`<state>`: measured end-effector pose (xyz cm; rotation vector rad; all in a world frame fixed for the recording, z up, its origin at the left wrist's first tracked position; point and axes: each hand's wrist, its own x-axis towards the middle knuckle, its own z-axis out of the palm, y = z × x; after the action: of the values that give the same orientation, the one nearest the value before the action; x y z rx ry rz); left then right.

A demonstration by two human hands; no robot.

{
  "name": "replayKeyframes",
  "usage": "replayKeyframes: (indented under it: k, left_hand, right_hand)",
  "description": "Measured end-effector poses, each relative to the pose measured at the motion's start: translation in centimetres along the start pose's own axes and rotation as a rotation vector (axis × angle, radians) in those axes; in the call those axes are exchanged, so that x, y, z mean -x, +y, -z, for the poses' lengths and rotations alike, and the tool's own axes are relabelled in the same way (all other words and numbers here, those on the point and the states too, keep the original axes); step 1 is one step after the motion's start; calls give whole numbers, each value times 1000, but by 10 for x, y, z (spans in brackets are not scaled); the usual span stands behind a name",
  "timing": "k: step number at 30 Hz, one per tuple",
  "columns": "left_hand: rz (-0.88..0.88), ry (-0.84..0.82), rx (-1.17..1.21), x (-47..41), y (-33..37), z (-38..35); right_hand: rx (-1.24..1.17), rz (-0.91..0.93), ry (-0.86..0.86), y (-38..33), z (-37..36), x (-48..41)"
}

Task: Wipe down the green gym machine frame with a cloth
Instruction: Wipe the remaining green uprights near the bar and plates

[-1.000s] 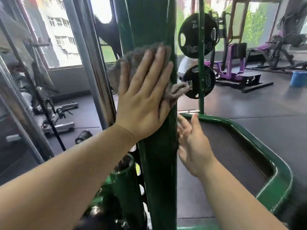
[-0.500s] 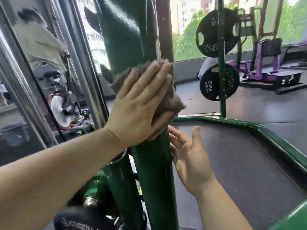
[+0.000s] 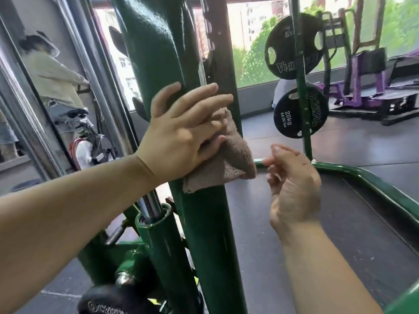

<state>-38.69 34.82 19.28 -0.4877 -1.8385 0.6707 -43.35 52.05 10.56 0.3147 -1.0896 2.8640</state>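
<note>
The green machine frame's thick upright post (image 3: 204, 234) rises through the middle of the view. My left hand (image 3: 181, 134) presses a brown-grey cloth (image 3: 229, 164) against the post at mid height, fingers spread over the post and cloth. The cloth's lower edge bunches and hangs off the post's right side. My right hand (image 3: 294, 184) hovers just right of the cloth, fingers loosely curled, holding nothing and not touching the post.
A green base rail (image 3: 371, 180) bends around a dark floor mat at right. Black weight plates (image 3: 299, 109) hang on a thin green post. A shorter green tube with a chrome rod (image 3: 156, 225) stands left of the post. Purple machines (image 3: 367, 87) stand behind. A mirror is at left.
My left hand has slid the cloth a little down the post, with fingers now reaching above the cloth. My right hand has turned and curled its fingers, staying beside the post.
</note>
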Motion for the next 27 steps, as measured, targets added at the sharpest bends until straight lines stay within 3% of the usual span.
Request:
replayKeyframes:
  k: [2, 7, 9, 13, 16, 18, 22, 25, 27]
  left_hand:
    - [3, 39, 28, 1, 2, -2]
    - [84, 24, 87, 8, -2, 3]
    - [211, 5, 84, 25, -7, 7]
    - [625, -44, 260, 58, 17, 6]
    - [776, 101, 377, 57, 44, -10]
    - [847, 187, 339, 47, 51, -21]
    - [819, 214, 270, 49, 53, -32]
    - [754, 208, 257, 51, 51, -32]
    - [732, 190, 249, 53, 49, -31]
  right_hand:
    - [35, 87, -105, -9, -3, 3]
    - [371, 50, -423, 6, -21, 10]
    - [464, 37, -439, 21, -27, 11]
    - [739, 10, -376, 32, -41, 1]
    - [906, -74, -352, 45, -36, -9]
    - [840, -153, -317, 52, -29, -12]
    - [258, -275, -379, 46, -37, -14]
    - [274, -216, -534, 37, -54, -18]
    - [317, -228, -521, 45, -57, -25]
